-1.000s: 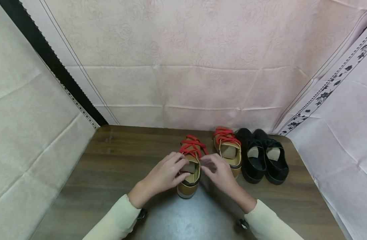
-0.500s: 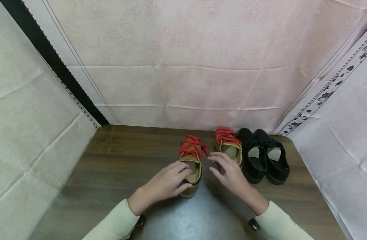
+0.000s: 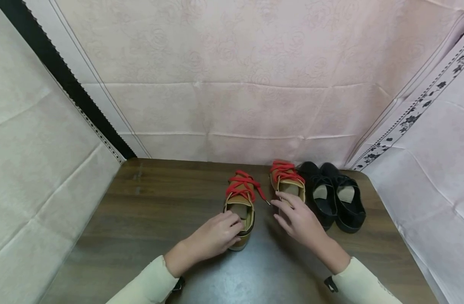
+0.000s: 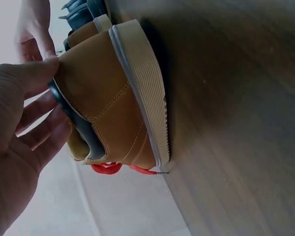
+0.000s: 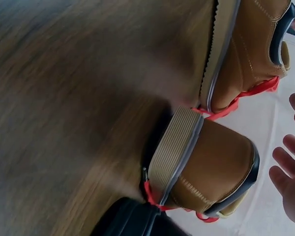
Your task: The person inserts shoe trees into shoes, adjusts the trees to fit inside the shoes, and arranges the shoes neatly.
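In the head view, a tan-brown shoe (image 3: 238, 244) with a red shoelace (image 3: 241, 185) stands toe-away in the middle of the table. My left hand (image 3: 218, 234) is at its heel. Seen from the left wrist, that hand (image 4: 19, 108) pinches the collar of the shoe (image 4: 96, 73), thumb outside and fingers inside. One lace end trails to the right. My right hand (image 3: 300, 221) holds nothing, its fingers spread behind the matching brown shoe (image 3: 290, 192), whose heel it partly hides. The right wrist view shows its loose fingertips (image 5: 280, 179) apart from that shoe (image 5: 221, 157).
Two black shoes (image 3: 320, 207) stand side by side, immediately right of the second brown shoe. The wooden table (image 3: 171, 190) ends at a pale floral sheet (image 3: 232, 109) at the back. More pale sheeting (image 3: 46, 169) hangs at both sides.
My right hand has moved right, from the first brown shoe over to the second. The left hand has stayed at the heel, its fingers drawing together on the collar.
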`<state>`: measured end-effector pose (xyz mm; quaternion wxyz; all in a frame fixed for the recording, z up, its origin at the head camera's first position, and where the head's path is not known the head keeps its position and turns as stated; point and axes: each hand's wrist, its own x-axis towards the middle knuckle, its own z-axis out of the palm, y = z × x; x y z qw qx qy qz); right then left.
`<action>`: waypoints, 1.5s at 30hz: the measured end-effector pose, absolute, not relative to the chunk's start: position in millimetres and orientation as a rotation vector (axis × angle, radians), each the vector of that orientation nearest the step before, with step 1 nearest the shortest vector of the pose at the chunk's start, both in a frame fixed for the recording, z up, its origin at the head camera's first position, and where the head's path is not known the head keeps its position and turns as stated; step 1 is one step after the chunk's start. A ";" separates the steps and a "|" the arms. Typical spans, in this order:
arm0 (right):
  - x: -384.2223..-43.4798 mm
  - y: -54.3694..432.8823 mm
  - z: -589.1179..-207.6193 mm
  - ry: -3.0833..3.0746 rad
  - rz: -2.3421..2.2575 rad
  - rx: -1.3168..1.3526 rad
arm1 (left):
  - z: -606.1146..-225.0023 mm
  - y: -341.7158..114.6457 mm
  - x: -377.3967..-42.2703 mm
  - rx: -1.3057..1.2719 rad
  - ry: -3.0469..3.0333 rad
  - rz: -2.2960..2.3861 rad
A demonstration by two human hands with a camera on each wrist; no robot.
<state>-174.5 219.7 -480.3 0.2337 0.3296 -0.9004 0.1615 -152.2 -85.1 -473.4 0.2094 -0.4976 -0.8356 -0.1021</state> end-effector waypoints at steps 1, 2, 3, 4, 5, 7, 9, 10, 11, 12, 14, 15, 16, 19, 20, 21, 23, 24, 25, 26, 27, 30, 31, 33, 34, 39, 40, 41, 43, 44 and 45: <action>-174.9 221.0 -480.8 -2.467 0.435 0.910 | -474.5 -84.7 -151.9 -1.384 -2.321 -0.267; -175.4 222.4 -481.4 -2.457 0.434 0.918 | -475.4 -84.3 -151.4 -1.380 -2.324 -0.250; -175.8 224.0 -482.3 -2.448 0.433 0.924 | -475.9 -83.8 -150.8 -1.375 -2.328 -0.233; -175.8 225.6 -482.8 -2.446 0.430 0.923 | -476.4 -83.3 -150.2 -1.371 -2.333 -0.220; -175.5 227.3 -483.5 -2.446 0.427 0.920 | -476.7 -82.6 -149.3 -1.365 -2.338 -0.209; -175.1 231.4 -485.4 -2.442 0.422 0.918 | -477.3 -81.2 -147.8 -1.350 -2.354 -0.201; -174.7 236.2 -487.8 -2.449 0.407 0.908 | -477.3 -79.3 -146.2 -1.331 -2.375 -0.199; -174.2 238.4 -488.5 -2.456 0.394 0.900 | -477.2 -78.3 -145.4 -1.322 -2.386 -0.199; -173.9 240.6 -489.4 -2.459 0.384 0.894 | -476.9 -77.3 -144.6 -1.313 -2.400 -0.203; -173.7 242.7 -490.2 -2.461 0.374 0.890 | -476.5 -76.4 -143.8 -1.305 -2.415 -0.207; -173.2 246.5 -491.1 -2.469 0.344 0.874 | -475.5 -74.8 -142.3 -1.289 -2.446 -0.214; -172.9 248.2 -491.1 -2.471 0.331 0.867 | -475.2 -74.2 -141.7 -1.280 -2.461 -0.214; -172.5 249.8 -491.1 -2.472 0.322 0.862 | -475.1 -73.6 -141.1 -1.273 -2.474 -0.214; -172.0 254.0 -491.2 -2.470 0.296 0.852 | -474.8 -72.3 -140.1 -1.255 -2.499 -0.215; -172.0 255.2 -491.3 -2.467 0.292 0.851 | -475.2 -71.9 -140.2 -1.252 -2.500 -0.216; -172.1 256.2 -491.4 -2.464 0.289 0.853 | -475.4 -71.7 -140.3 -1.252 -2.499 -0.217; -172.5 258.1 -492.3 -2.457 0.278 0.859 | -476.4 -71.4 -141.0 -1.258 -2.485 -0.218; -172.8 259.1 -492.9 -2.455 0.272 0.862 | -477.3 -71.4 -141.7 -1.260 -2.476 -0.217; -173.3 259.9 -493.7 -2.450 0.265 0.867 | -478.0 -71.4 -142.6 -1.260 -2.465 -0.215; -173.7 260.8 -494.5 -2.446 0.262 0.871 | -478.5 -71.7 -143.6 -1.258 -2.458 -0.215; -174.1 261.6 -495.2 -2.441 0.258 0.877 | -478.7 -72.0 -144.6 -1.257 -2.451 -0.215; -174.5 263.1 -496.9 -2.428 0.248 0.881 | -479.5 -73.4 -148.9 -1.250 -2.437 -0.231; -174.6 263.6 -497.0 -2.426 0.244 0.880 | -479.3 -73.7 -150.2 -1.251 -2.434 -0.240; -174.7 264.7 -497.1 -2.423 0.247 0.878 | -479.6 -74.2 -152.9 -1.259 -2.426 -0.258; -174.8 265.2 -497.0 -2.422 0.251 0.875 | -480.1 -74.3 -154.3 -1.264 -2.419 -0.265; -175.4 268.2 -496.6 -2.422 0.232 0.861 | -482.6 -75.0 -160.3 -1.272 -2.387 -0.298; -175.5 269.0 -496.6 -2.420 0.228 0.858 | -482.9 -75.1 -161.1 -1.271 -2.383 -0.304; -175.6 269.7 -496.7 -2.420 0.219 0.854 | -482.9 -75.1 -161.8 -1.271 -2.380 -0.311; -175.7 271.2 -497.1 -2.423 0.209 0.847 | -483.1 -74.7 -163.2 -1.272 -2.377 -0.320; -175.6 271.9 -497.5 -2.424 0.206 0.844 | -483.3 -74.3 -163.9 -1.273 -2.376 -0.322; -175.6 272.4 -497.8 -2.427 0.199 0.839 | -483.7 -73.7 -164.7 -1.273 -2.374 -0.321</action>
